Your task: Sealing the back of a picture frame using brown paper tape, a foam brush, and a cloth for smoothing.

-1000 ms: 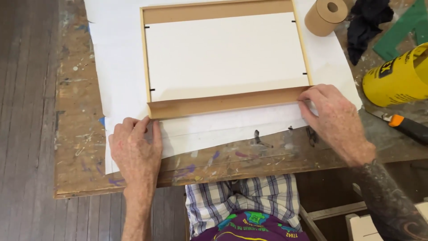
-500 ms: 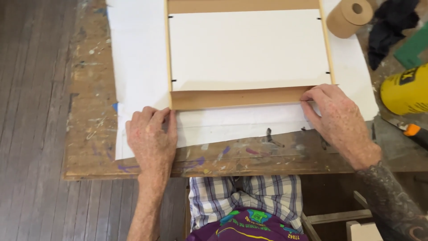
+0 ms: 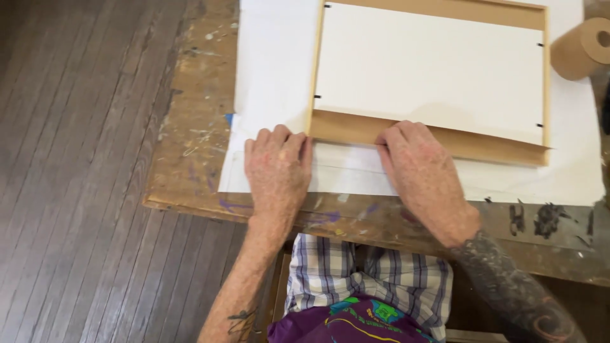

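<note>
Your left hand (image 3: 277,171) lies flat, fingers released, on the white paper sheet (image 3: 267,95) beside the wooden frame (image 3: 445,136). Your right hand (image 3: 422,174) presses the frame's near rail, grasping nothing. Uneven pressure may crease the paper. A brown tape roll (image 3: 581,47) sits far right.

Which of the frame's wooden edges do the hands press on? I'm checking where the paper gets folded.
The near edge, closest to the person: the left hand sits at its left corner, the right hand near its middle.
</note>
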